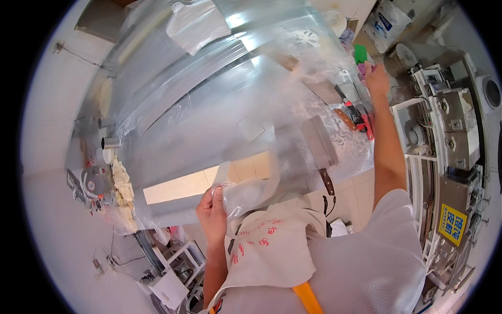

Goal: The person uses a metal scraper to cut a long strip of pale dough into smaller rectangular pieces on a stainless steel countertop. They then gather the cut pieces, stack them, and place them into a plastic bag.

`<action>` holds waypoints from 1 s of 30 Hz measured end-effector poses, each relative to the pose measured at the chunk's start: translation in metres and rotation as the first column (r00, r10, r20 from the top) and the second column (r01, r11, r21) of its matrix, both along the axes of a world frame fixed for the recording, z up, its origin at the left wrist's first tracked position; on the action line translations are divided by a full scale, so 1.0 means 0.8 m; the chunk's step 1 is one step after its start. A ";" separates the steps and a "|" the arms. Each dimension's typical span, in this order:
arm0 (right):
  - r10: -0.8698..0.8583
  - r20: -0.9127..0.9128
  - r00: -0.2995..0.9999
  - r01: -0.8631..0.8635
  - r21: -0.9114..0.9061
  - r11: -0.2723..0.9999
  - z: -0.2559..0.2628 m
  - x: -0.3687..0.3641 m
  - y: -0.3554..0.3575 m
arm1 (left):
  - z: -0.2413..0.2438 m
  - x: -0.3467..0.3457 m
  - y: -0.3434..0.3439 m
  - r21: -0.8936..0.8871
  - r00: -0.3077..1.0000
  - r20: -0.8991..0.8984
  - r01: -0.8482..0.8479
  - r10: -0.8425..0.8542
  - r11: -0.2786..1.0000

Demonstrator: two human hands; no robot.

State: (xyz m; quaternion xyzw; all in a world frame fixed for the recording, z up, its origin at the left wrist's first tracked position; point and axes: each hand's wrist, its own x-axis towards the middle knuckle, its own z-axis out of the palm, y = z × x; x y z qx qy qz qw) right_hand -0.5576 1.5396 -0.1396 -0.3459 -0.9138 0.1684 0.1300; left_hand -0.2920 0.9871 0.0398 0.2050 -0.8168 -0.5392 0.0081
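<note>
Pinched in my left hand (213,212), near the front edge of the metal worktable (211,114), is a clear plastic bag or sheet (251,192). My right hand (376,80) reaches to the table's far right edge and touches a purple item (361,69) beside a green plastic piece (360,54); whether the fingers grip it cannot be told. A cleaver (319,141) lies with its dark handle over the front edge. Closer to my right forearm are red-handled tools (366,125) and a brown wooden handle (345,119). A small translucent square (251,128) lies mid-table.
White powder is spread over the table's right part. A wooden block (290,62) and a crumpled plastic sheet (198,27) lie farther back. At the left edge stand a metal cup (110,143) and pale folded pieces (122,184). Steel appliances (455,117) line the right side.
</note>
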 end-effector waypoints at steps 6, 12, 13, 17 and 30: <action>0.335 0.299 0.893 -0.371 0.070 0.926 -0.025 -0.030 0.017 | 0.030 0.002 -0.011 -0.056 0.986 0.066 -0.150 0.153 0.987; 0.374 0.332 0.866 -0.456 0.216 0.864 -0.048 -0.034 0.072 | 0.028 0.010 -0.050 0.033 0.964 -0.131 -0.231 0.233 0.972; 0.330 0.302 0.894 -0.404 0.229 0.886 -0.050 -0.030 0.079 | 0.031 0.008 -0.052 0.065 0.966 -0.129 -0.216 0.223 0.974; 0.249 0.179 0.952 -0.305 0.474 0.826 -0.002 0.009 0.000 | 0.038 0.024 -0.059 0.151 0.942 -0.174 -0.261 0.285 0.954; 0.788 -0.520 0.329 -0.577 -0.772 -0.268 0.213 0.314 -0.644 | 0.040 0.143 -0.178 0.172 0.932 -0.158 -0.301 0.328 0.938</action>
